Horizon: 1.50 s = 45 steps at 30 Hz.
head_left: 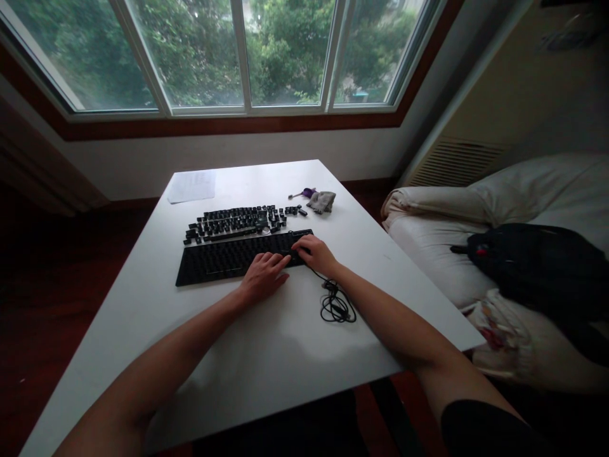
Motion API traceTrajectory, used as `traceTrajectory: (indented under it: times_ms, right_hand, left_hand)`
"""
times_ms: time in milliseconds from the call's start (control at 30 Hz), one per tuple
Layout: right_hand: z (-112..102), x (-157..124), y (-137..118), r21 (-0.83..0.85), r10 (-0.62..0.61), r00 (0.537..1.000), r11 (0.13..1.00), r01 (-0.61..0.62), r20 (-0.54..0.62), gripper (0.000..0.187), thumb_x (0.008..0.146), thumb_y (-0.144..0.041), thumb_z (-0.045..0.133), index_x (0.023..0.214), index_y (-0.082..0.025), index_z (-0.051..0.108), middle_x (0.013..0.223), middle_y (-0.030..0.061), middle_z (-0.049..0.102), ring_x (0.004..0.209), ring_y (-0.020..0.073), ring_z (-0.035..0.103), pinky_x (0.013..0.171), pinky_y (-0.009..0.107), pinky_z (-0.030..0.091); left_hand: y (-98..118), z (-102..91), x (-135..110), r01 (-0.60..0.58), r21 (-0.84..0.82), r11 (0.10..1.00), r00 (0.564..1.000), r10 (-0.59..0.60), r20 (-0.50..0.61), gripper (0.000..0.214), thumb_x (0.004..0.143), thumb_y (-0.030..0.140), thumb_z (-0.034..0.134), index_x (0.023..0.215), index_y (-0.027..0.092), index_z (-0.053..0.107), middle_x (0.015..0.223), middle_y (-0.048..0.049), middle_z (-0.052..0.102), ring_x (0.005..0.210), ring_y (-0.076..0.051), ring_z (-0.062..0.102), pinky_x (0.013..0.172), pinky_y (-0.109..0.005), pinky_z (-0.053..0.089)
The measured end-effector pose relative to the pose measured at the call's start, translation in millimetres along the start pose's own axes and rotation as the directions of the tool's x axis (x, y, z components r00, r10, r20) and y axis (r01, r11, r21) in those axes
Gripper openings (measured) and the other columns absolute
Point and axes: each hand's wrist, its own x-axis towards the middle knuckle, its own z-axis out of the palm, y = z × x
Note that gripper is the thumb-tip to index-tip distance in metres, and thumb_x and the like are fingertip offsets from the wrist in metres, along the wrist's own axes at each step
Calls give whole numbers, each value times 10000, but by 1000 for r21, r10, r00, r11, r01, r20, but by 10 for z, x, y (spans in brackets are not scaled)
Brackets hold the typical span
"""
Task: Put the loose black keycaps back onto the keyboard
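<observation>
A black keyboard base (223,260) lies across the middle of the white table (266,355). Behind it, several loose black keycaps (235,222) are laid out in rows. My left hand (262,276) rests flat on the keyboard's right part, fingers stretched out. My right hand (316,252) sits at the keyboard's right end, fingers curled down on its edge; whether they grip it I cannot make out. A coiled black cable (337,308) lies just right of my hands.
A sheet of paper (191,186) lies at the table's far left. A grey cloth (322,201) and a small purple tool (304,192) sit at the far right. A bed with a black bag (537,270) stands right of the table. Windows fill the far wall.
</observation>
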Motion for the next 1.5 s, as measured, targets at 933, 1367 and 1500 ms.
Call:
traceTrajectory:
  times_ms: [933, 1367, 1500]
  right_hand:
    - [-38, -54, 108, -3, -72, 997, 997, 72, -14, 142, 896, -166, 604, 938, -241, 718, 1005, 64, 689, 988, 223, 605, 907, 403, 508]
    - [-36, -51, 109, -17, -37, 999, 999, 37, -3, 153, 904, -170, 594, 946, -242, 722, 1009, 69, 693, 995, 229, 603, 910, 411, 508]
    - [-32, -46, 114, -24, -35, 999, 999, 35, -5, 153, 900, -165, 597, 939, -245, 721, 1002, 64, 694, 990, 226, 606, 914, 406, 509]
  left_hand:
    - [-923, 148, 1290, 186, 96, 978, 982, -182, -54, 154, 856, 316, 639, 961, 239, 721, 1053, -92, 687, 1051, -282, 560, 895, -411, 403]
    - [-983, 163, 1440, 120, 96, 988, 992, -123, 29, 149, 820, 285, 652, 934, 239, 736, 1030, -79, 738, 989, -270, 598, 880, -399, 382]
    - [-992, 162, 1452, 109, 98, 989, 993, -113, 37, 149, 816, 277, 657, 938, 237, 733, 1034, -77, 738, 991, -261, 605, 895, -388, 376]
